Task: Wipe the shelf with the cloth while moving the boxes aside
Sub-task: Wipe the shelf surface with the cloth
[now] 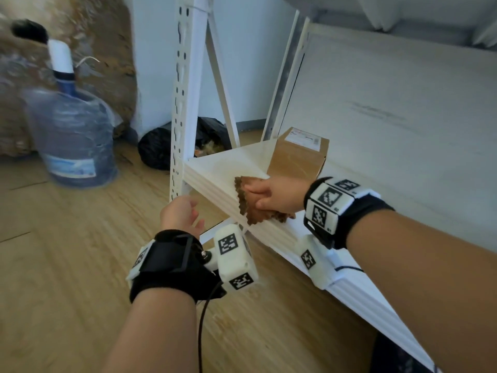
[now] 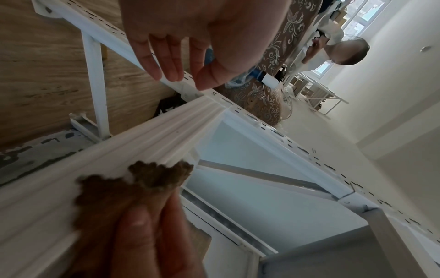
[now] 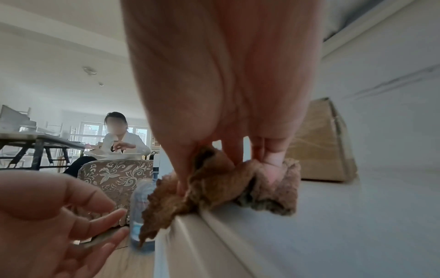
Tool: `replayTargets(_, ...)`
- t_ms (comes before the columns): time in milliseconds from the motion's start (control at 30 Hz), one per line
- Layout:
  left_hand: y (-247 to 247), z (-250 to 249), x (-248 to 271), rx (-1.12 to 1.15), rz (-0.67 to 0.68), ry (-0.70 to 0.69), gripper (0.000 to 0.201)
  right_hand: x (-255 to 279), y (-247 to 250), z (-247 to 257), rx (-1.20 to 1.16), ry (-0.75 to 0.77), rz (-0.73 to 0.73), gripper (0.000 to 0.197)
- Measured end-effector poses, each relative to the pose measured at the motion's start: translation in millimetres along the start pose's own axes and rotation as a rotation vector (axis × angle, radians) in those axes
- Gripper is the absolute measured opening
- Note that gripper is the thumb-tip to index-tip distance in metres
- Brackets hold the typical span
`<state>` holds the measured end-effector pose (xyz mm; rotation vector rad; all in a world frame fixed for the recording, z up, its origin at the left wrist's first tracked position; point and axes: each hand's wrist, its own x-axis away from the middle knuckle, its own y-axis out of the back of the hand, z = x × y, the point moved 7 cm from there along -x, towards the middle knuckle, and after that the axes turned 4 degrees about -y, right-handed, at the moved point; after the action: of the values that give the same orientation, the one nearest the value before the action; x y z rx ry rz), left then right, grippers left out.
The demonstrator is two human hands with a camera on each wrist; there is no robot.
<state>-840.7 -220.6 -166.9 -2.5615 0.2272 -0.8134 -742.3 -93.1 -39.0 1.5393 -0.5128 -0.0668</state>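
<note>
A brown scalloped cloth (image 1: 248, 211) lies draped over the front edge of the pale shelf board (image 1: 215, 165). My right hand (image 1: 255, 196) grips it, fingers on top and thumb down the front edge (image 3: 214, 188). A taped cardboard box (image 1: 298, 154) stands on the shelf just behind that hand, close to the back panel (image 3: 319, 143). My left hand (image 1: 195, 215) hovers in front of the shelf's corner and slightly below it, fingers relaxed and holding nothing (image 2: 176, 64). It is a short way left of the cloth (image 2: 107, 193).
The white perforated upright (image 1: 185, 103) stands at the shelf's left corner. On the wooden floor to the left are a large water jug (image 1: 70, 135) and a black bag (image 1: 158, 149). Farther back in the room is a patterned sofa (image 3: 114, 175), with a person (image 3: 119, 139) seated behind it.
</note>
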Motion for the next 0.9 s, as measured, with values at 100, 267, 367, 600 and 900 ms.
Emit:
replayTargets(100,7.5,3.4,-11.5,0.009,-0.022,0.001,0.04,-27.2,12.9,19.0,0.074,0.034,-0.016,0.052)
replayTargets(267,18.2,0.6,-25.0,0.006,-0.043,0.017,0.036,-72.6,25.6,49.3,0.209,0.088,-0.021,0.053)
replayTargets(367,20.6,-2.2,-32.8,0.0,-0.064,0.01,0.037,-90.7,29.4,56.8,0.254,0.101,-0.021,0.053)
replayTargets(600,8.2,9.5,-32.2,-0.031,-0.047,0.022,0.042,-77.8,27.1,46.2,0.168,0.076,-0.043,0.057)
replayTargets(900,-9.7,3.3,-4.7,-0.084,0.017,-0.022,0.035,-13.5,-6.1,-3.9,-0.054,-0.016,-0.059,0.052)
